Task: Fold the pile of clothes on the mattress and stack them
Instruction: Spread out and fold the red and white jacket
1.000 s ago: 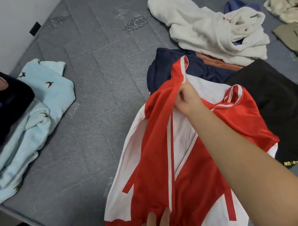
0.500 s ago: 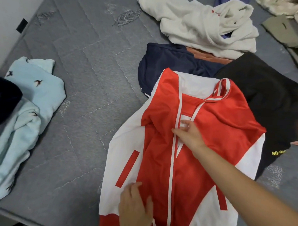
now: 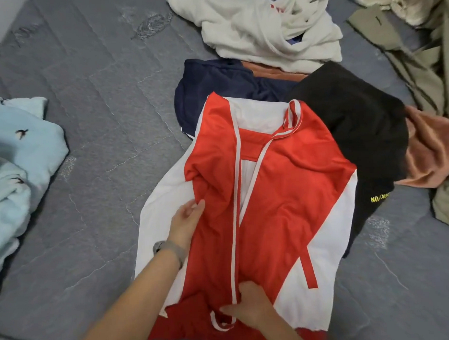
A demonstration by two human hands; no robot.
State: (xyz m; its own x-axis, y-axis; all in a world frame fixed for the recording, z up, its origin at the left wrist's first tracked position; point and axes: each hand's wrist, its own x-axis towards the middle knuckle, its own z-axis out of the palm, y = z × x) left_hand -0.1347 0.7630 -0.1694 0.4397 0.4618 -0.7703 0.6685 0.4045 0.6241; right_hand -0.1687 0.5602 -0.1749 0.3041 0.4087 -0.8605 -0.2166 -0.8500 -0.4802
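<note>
A red and white jacket [image 3: 265,199] lies spread open, front up, near the front edge of a grey mattress [image 3: 102,123], its collar toward the far side and its top overlapping a navy garment [image 3: 215,81] and a black one [image 3: 356,119]. The person's left hand [image 3: 187,222] rests on the jacket's left panel with fingers mostly straight and relaxed, touching the red fabric where it meets the white sleeve. The right hand [image 3: 248,311] is at the hem near the front edge, fingers curled around the white zipper band, pinching it. The jacket seems to be getting flattened and lined up before folding. To do this well, the two front panels should meet along the zipper line, wrinkles should be smoothed outward, and the sleeves laid flat before being folded in. A white hoodie [image 3: 269,31] is crumpled by the far edge, olive clothes [image 3: 423,68] and a peach piece [image 3: 431,152] lie toward the right edge, and a pale blue garment [image 3: 19,156] sits at the left edge.
</note>
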